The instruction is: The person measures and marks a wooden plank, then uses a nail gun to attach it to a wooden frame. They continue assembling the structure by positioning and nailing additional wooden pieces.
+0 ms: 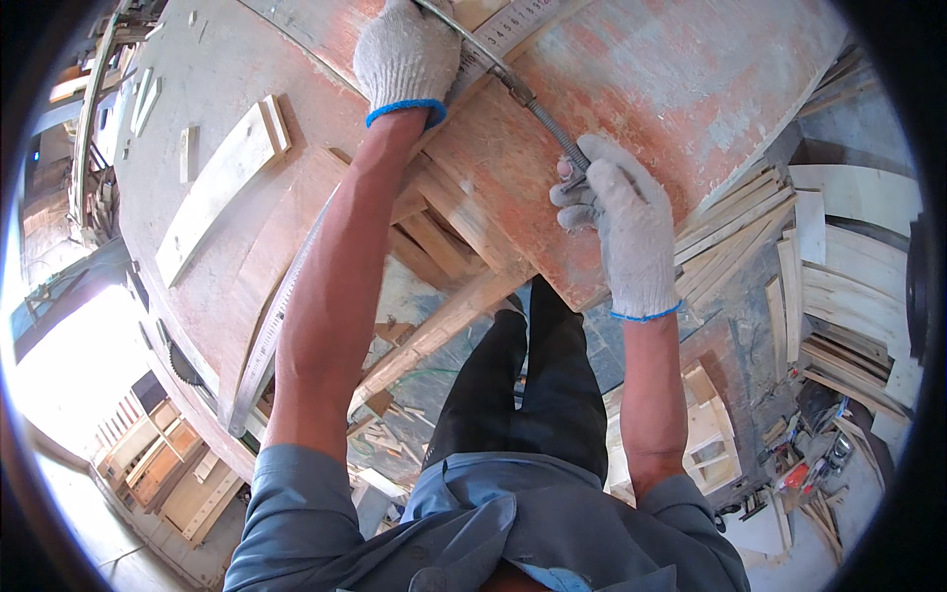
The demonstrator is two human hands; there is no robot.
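My right hand [619, 212], in a white knit glove with a blue cuff, is closed around the near end of a long thin metal rod [546, 120]. The rod has a ribbed, thread-like grey section by that hand. It slants up and left, past my left hand [406, 61], which wears a matching glove. The left fingers are cut off at the upper edge, so their grip is hidden. A graduated metal ruler [508, 28] lies beside the left hand on a worn, reddish-grey board [681, 89]. A marked straight strip [281, 306] also shows by my left forearm.
A curved pale wooden piece [219, 187] lies on the left tabletop [296, 59]. Below the board runs a wooden frame rail [434, 331]. Wood strips [735, 232] and stacked curved panels [858, 257] are on the right. Scraps [390, 434] litter the floor.
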